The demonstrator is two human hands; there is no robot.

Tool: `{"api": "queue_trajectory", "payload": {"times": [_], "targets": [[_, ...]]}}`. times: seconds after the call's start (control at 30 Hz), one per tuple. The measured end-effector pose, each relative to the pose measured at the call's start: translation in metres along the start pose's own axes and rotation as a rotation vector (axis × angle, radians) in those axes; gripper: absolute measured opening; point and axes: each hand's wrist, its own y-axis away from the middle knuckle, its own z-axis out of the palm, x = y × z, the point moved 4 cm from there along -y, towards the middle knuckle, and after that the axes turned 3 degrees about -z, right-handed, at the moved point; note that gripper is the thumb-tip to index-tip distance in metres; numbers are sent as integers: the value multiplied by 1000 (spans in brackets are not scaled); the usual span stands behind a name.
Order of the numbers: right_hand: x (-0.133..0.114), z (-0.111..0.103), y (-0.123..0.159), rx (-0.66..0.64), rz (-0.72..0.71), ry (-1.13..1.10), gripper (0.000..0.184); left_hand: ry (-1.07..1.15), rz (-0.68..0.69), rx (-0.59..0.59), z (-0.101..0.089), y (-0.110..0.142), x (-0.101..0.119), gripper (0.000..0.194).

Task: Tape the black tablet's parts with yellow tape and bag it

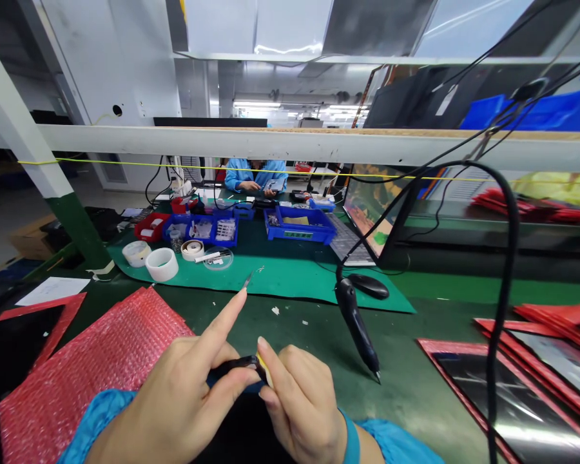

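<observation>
My left hand [174,393] pinches a thin black strip [244,364] between thumb and bent fingers, while its index finger points forward. Against the end of that strip, my right hand [304,399] is closed with thumb and fingertip on a small yellow piece [265,371]. Exactly what the yellow piece is cannot be made out. Below both hands lies a dark flat panel [251,428], partly hidden by them. Just beyond my left fingertip a small pointed metal tip [248,280] shows on the green mat [290,277]. Right of my hands hangs a black electric screwdriver [355,322] on its cable.
Red bubble-wrap sleeves [111,348] lie at left, and dark panels on red sleeves [507,393] at right. Tape rolls [162,264], blue bins [299,225], a black mouse [368,286] and a laptop [367,212] stand behind. A co-worker [256,175] sits across. A black cable loops at right.
</observation>
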Motion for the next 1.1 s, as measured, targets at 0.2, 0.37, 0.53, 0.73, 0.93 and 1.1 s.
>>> {"api": "queue_trajectory", "payload": {"times": [0.2, 0.37, 0.53, 0.73, 0.93, 1.1], "targets": [[-2, 2, -1, 9, 15, 22, 55, -25, 13, 1, 1, 1, 1, 78], [-4, -1, -9, -25, 49, -11, 56, -38, 32, 8, 0, 2, 5, 77], [-5, -2, -15, -37, 104, -12, 56, -49, 16, 6, 2, 1, 4, 79], [-10, -8, -29, -24, 48, -42, 51, -86, 18, -6, 3, 4, 5, 79], [-16, -14, -58, -121, 57, -90, 36, -178, 43, 28, -2, 8, 5, 72], [-16, -15, -53, -66, 50, -60, 34, -141, 45, 2, 0, 7, 3, 75]]}}
